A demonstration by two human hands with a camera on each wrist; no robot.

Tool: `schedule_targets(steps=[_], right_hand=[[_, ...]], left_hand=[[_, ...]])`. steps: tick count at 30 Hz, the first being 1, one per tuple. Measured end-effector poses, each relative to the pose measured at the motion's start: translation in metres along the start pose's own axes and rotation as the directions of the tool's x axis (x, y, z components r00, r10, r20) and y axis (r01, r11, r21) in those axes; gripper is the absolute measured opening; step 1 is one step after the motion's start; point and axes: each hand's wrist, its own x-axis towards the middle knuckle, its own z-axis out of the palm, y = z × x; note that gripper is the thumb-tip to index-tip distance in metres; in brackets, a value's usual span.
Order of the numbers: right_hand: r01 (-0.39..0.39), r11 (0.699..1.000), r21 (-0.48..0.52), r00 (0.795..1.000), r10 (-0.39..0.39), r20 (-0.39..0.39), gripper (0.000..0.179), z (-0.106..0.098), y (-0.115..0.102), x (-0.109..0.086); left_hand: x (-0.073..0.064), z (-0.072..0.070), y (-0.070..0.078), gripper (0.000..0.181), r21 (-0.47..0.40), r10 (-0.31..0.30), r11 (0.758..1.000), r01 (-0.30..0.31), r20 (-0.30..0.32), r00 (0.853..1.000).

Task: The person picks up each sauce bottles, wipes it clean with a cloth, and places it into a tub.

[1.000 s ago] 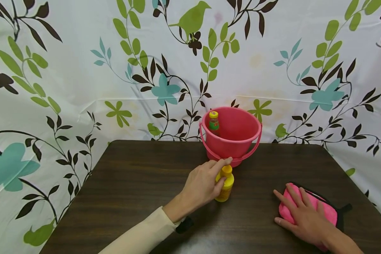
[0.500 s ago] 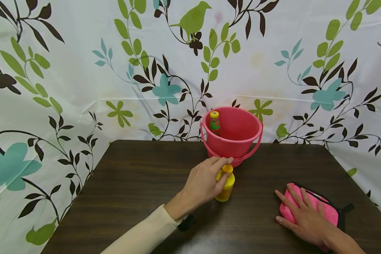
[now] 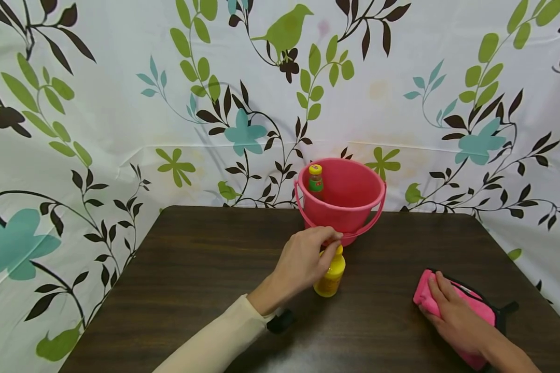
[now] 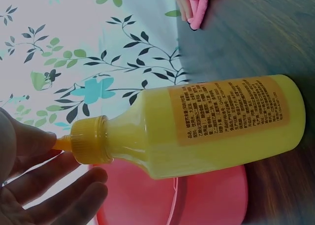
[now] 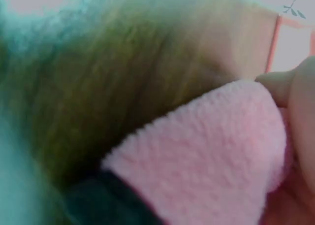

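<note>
the left hand (image 3: 303, 261) has its grip pinching the narrow tip of the cap (image 4: 88, 140) on the yellow bottle (image 3: 329, 278). the bottle is slightly tilted, just in front of the pink bucket (image 3: 338, 217), which stands on the table (image 3: 205, 259). the right hand (image 3: 462, 322) has its grip clasped on the pink plush item (image 3: 479, 308), well apart from the bottle. a yellow-lidded jar (image 3: 315, 184) is inside the bucket.

Yellow nozzle-capped bottle (image 3: 329, 280), slightly tilted, fuzzy pink cloth (image 3: 480, 312), black-edged
</note>
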Motion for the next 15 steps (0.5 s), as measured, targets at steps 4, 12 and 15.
schedule_targets(steps=[4, 12, 15], right_hand=[[0.016, 1.000, -0.011, 1.000, -0.016, -0.020, 0.083, 0.003, 0.000, 0.000], [-0.087, 0.987, 0.137, 0.995, 0.078, 0.069, 0.084, -0.016, -0.006, 0.006], [-0.230, 0.948, 0.221, 0.970, 0.204, 0.136, 0.083, -0.031, -0.014, 0.009]], left_hand=[[0.000, -0.001, 0.001, 0.014, 0.013, -0.004, 1.000, 0.004, -0.002, 1.000], [0.001, -0.001, 0.000, 0.014, 0.029, 0.002, 1.000, -0.001, -0.026, 1.000], [0.001, 0.000, 0.000, 0.013, 0.040, 0.000, 0.999, 0.001, -0.031, 1.000]])
